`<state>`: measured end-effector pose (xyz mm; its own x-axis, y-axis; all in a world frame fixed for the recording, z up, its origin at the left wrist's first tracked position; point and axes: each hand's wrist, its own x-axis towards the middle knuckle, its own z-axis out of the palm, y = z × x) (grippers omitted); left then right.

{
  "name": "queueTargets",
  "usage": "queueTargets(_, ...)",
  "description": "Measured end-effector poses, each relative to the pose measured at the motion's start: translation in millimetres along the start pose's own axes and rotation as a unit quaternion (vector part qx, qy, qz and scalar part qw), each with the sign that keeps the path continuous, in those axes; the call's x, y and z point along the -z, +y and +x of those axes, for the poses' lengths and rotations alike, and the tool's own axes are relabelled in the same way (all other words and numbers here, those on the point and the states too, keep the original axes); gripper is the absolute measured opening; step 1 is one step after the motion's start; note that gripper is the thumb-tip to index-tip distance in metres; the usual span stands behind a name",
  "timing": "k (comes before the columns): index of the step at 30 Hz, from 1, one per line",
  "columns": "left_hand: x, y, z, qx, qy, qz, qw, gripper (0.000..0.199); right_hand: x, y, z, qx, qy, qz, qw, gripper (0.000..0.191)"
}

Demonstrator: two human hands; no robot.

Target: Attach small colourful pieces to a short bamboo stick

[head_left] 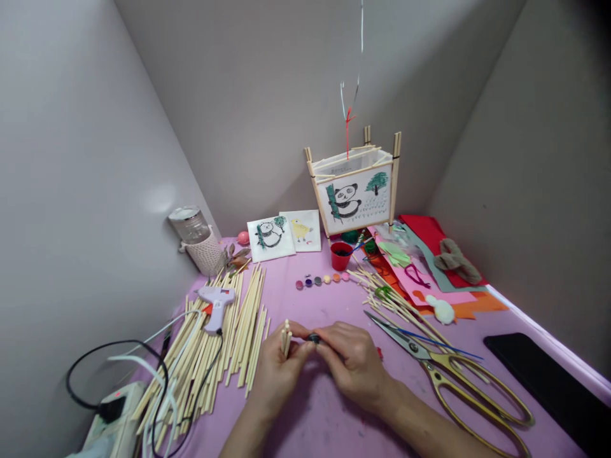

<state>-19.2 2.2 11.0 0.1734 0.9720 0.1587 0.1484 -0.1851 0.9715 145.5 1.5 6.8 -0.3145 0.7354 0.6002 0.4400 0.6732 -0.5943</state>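
Several short wooden sticks point(286, 338) stand up out of my left hand point(281, 362), whose fingers are closed round them. Between the fingertips of both hands is a small dark round thing point(314, 338); its kind is too small to make out. My right hand point(351, 356) pinches it from the right, thumb and fingers pressed together. Just beyond the hands lies a row of little paint pots point(327, 280). A bit of something red point(379, 353) shows beside my right hand, mostly hidden.
Many loose wooden sticks point(205, 356) lie at left under a glue gun point(217, 305), near a power strip point(114, 420) and cables. Large scissors point(443, 366) and a black phone-like slab point(539, 381) are at right. Behind stand a red cup point(340, 257) and a panda-picture lantern point(356, 197).
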Motion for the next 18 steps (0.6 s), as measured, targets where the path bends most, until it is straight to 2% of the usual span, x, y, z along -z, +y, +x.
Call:
queueTargets(6, -0.2, 6.0, 0.3, 0.039, 0.009, 0.036, 0.999, 0.021, -3.5, 0.1, -0.1, -0.024, -0.002, -0.045, 0.999, 0.02)
queueTargets(18, -5.3, 11.7, 2.0, 0.091, 0.014, -0.023, 0.995, 0.025, -6.9, 6.7, -1.8, -0.014, 0.003, -0.072, 0.997, 0.022)
